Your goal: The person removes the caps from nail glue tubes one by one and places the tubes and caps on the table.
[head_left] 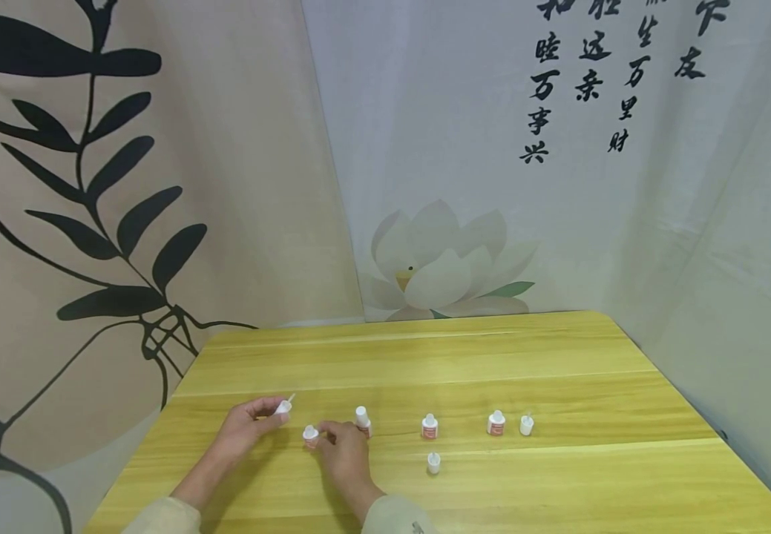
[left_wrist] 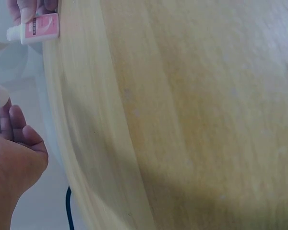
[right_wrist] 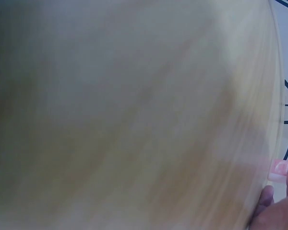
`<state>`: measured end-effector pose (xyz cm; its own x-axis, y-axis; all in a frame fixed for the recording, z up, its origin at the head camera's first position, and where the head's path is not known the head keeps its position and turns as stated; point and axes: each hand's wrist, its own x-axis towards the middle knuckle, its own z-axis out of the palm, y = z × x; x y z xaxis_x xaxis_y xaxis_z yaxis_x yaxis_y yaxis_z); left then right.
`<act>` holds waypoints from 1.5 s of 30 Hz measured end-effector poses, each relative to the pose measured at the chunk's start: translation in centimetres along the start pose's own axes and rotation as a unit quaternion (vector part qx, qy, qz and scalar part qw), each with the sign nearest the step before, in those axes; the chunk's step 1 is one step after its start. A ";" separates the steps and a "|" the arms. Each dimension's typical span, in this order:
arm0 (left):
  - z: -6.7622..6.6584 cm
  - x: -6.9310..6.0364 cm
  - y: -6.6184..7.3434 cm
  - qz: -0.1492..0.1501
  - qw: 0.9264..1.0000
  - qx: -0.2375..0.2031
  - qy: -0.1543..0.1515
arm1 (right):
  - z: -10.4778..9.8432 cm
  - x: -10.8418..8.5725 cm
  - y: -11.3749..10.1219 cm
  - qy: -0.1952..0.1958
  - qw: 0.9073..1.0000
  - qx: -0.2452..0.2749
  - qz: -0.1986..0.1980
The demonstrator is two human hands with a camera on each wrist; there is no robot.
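My left hand is raised over the table's left part and pinches a small white cap with a thin pale stem pointing up. In the left wrist view that cap is partly hidden by the fingers. My right hand grips a small white bottle by its side, between thumb and fingers. The bottle has a pink label and a bare white neck, seen best in the left wrist view. It looks upright on the table. Just behind the right hand stands a similar bottle with its tall white cap on.
Further right on the wooden table stand two uncapped pink-labelled bottles, one in the middle and another to its right. A loose white cap lies before the first; a second cap sits beside the other. A printed curtain hangs behind.
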<state>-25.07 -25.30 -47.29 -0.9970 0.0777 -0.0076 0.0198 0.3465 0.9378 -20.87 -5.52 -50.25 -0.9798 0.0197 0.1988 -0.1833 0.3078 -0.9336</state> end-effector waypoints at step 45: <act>0.1 0.2 0.2 -0.020 1.000 0.005 0.012 | 0.0 -0.2 -0.2 0.005 1.000 -0.003 0.010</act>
<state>-25.24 -25.12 -47.13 -0.9985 0.0416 -0.0360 -0.0187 0.3574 0.9338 -20.64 -5.54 -50.12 -0.9825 0.0346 0.1830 -0.1633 0.3124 -0.9358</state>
